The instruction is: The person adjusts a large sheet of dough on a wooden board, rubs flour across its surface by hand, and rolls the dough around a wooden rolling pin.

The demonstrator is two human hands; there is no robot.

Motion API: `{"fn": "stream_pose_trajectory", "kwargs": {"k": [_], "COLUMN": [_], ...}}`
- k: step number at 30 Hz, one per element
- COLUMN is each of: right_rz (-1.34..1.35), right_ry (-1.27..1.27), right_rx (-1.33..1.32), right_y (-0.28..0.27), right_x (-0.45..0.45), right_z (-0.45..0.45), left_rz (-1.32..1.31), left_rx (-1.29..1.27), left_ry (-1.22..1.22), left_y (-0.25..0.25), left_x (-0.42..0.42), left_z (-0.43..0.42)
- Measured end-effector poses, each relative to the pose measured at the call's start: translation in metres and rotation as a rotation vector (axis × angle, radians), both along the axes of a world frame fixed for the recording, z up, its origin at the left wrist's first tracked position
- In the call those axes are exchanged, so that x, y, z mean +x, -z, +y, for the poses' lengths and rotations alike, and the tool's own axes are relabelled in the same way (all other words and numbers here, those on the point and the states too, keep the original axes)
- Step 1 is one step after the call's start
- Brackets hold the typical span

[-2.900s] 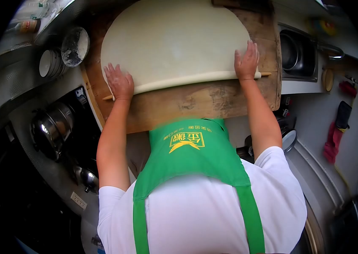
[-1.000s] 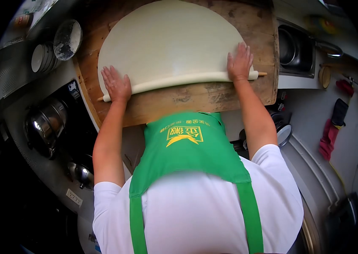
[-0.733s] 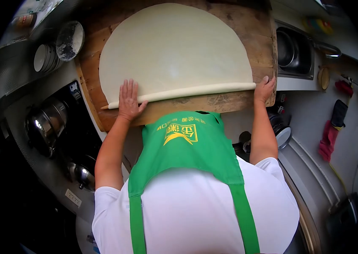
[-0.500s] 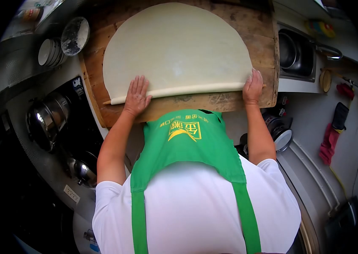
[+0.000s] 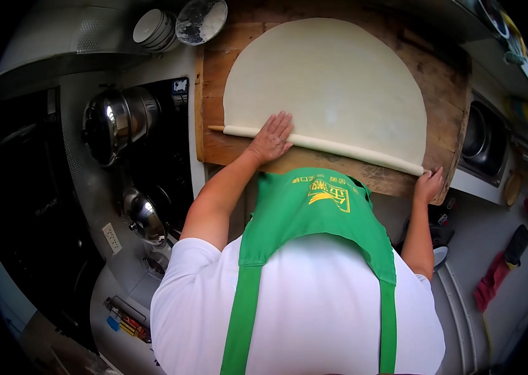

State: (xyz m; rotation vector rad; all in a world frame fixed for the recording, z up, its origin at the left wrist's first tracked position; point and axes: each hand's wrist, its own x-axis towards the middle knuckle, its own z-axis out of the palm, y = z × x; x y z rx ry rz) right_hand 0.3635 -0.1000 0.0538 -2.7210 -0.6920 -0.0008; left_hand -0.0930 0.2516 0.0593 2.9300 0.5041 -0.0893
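Note:
A large, thin sheet of dough (image 5: 326, 87) lies on a wooden board (image 5: 214, 75), its near edge wrapped around a long rolling pin (image 5: 216, 128). The pin's bare tip sticks out at the left end of the roll. My left hand (image 5: 271, 139) rests flat across the wrapped roll, left of its middle, with the fingers stretched toward the sheet. At the far right end, my right hand (image 5: 428, 185) is closed around the pin's tip, mostly hiding it. The roll slants down to the right, close to the board's front edge.
Stacked bowls (image 5: 154, 30) and a bowl with white powder (image 5: 201, 22) stand at upper left. Metal pots (image 5: 117, 122) sit on the dark stove at left. A sink (image 5: 483, 137) adjoins the board's right side. My green apron (image 5: 314, 206) hangs close to the front edge.
The view has turned and shifted, so the board appears further right and tilted. My right hand has moved from lying over the roll's end to gripping the pin's tip. My left hand stays flat.

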Motion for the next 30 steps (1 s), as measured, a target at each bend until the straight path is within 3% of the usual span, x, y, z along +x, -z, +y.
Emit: {"fn": "stream_pose_trajectory", "kwargs": {"k": [4,8,11,14,18,20,22,23,24,26,30], "right_rz": [0.034,-0.143,-0.001,0.157,0.024,-0.005,0.03,0.034,0.069,0.061,-0.016], "right_ry": [-0.052,-0.356,-0.629,-0.86,-0.725,-0.693,-0.509,-0.575,-0.657,-0.797,-0.725], "right_rx": [-0.097,-0.119,-0.233,-0.126,-0.167,-0.193,-0.083,-0.153,-0.279,-0.218,-0.195], "right_y": [-0.001,-0.023,-0.022,-0.007,-0.01,-0.015,-0.01,-0.002,-0.005,-0.001,-0.015], "right_x": [0.002,-0.046,-0.123,-0.184,-0.14,-0.141,-0.129,-0.136,-0.145,-0.136,-0.09], "right_z": [0.002,0.054,0.115,0.158,0.239,0.235,0.241,0.216,0.194,0.175,0.236], "left_rz": [-0.002,0.092,-0.015,-0.059,-0.032,-0.026,-0.068,0.041,0.099,0.115,-0.005], "left_rx": [-0.118,0.012,0.047,-0.163,-0.077,0.054,-0.037,-0.095,-0.081,-0.115,-0.036], "left_ry": [-0.004,0.178,0.254,0.195,-0.211,-0.339,-0.485,-0.533,-0.458,-0.387,-0.43], "left_y": [-0.009,-0.014,-0.012,-0.006,-0.015,-0.016,-0.005,-0.01,-0.005,0.0,-0.009], "left_x": [0.008,0.03,0.044,0.074,0.125,0.141,0.122,0.109,0.091,0.074,0.108], "left_z": [-0.002,-0.015,-0.031,-0.044,0.01,0.039,0.03,0.012,-0.006,-0.008,0.061]}}
